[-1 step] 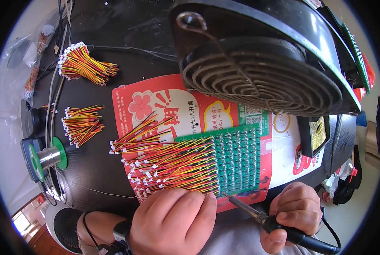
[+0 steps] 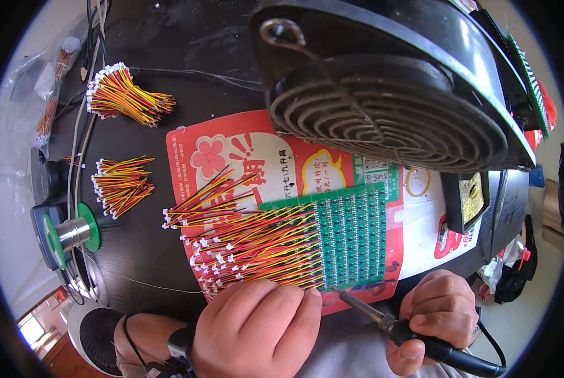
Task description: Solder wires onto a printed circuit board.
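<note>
My right hand [image 2: 439, 315] grips a soldering iron [image 2: 461, 356] by its black handle. The iron's metal tip points left, at the near edge of a green circuit board panel [image 2: 354, 239] with rows of small parts. Thin red, yellow and black wires [image 2: 263, 236] with white connectors lie across the panel's left part, their bare ends along one column. My left hand [image 2: 260, 327] is closed at the panel's near edge, fingertips by the iron's tip. Wires run under it; what its fingers pinch is hidden.
A large black fan [image 2: 389, 113] stands over the far right. Left lie a bundled wire stack [image 2: 129, 97], a loose wire pile [image 2: 124, 186] and a solder spool [image 2: 74, 234]. A stand with yellow sponge [image 2: 473, 200] sits right. A red printed sheet [image 2: 187, 148] lies beneath the panel.
</note>
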`<action>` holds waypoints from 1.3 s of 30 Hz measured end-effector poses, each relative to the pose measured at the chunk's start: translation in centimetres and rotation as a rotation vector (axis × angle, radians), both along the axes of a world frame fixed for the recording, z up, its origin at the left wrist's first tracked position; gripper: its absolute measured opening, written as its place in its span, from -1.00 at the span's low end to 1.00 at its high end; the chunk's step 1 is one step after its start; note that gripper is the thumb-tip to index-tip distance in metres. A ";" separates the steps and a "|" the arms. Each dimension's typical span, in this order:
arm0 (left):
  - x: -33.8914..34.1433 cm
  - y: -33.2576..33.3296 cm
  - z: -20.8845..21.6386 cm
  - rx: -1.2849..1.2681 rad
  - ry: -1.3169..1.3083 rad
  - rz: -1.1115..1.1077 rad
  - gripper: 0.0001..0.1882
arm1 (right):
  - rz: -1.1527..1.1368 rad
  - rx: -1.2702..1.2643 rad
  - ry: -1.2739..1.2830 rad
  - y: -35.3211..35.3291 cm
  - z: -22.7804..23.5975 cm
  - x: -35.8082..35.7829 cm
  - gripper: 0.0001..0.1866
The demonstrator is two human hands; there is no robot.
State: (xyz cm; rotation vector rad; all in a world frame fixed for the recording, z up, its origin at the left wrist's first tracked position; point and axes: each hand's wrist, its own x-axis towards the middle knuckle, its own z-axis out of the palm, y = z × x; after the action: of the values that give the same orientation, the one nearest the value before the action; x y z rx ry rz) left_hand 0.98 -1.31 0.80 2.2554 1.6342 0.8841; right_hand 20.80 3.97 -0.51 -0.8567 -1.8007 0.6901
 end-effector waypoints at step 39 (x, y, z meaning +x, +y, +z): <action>-0.4 -0.4 -1.3 0.169 0.056 -0.071 -0.90 | 0.251 -0.015 0.003 2.0 1.7 -0.3 -0.73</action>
State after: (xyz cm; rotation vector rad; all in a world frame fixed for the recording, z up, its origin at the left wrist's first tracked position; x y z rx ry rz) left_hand 0.62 -1.74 -0.46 2.4548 1.5447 0.9833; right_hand 20.52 6.01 1.20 -0.6447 -1.9217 0.8643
